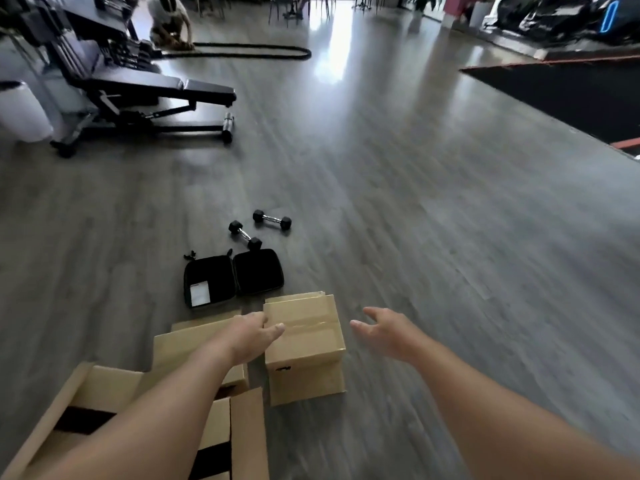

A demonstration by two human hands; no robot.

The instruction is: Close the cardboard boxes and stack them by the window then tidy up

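A closed, taped cardboard box (304,344) stands on the grey floor in front of me. My left hand (251,332) rests at its upper left edge, thumb on the lid, fingers down the side. My right hand (381,325) hovers open just to the right of the box, not touching it. A second cardboard box (187,341) sits left of the first, partly hidden by my left forearm. An open box (114,386) with raised flaps lies nearest me at the bottom left.
An open black zip case (233,280) lies beyond the boxes, with two small dumbbells (258,228) behind it. A black weight bench (138,98) stands far left. A battle rope (242,50) and a crouching person are at the back. A black mat (571,95) lies at right.
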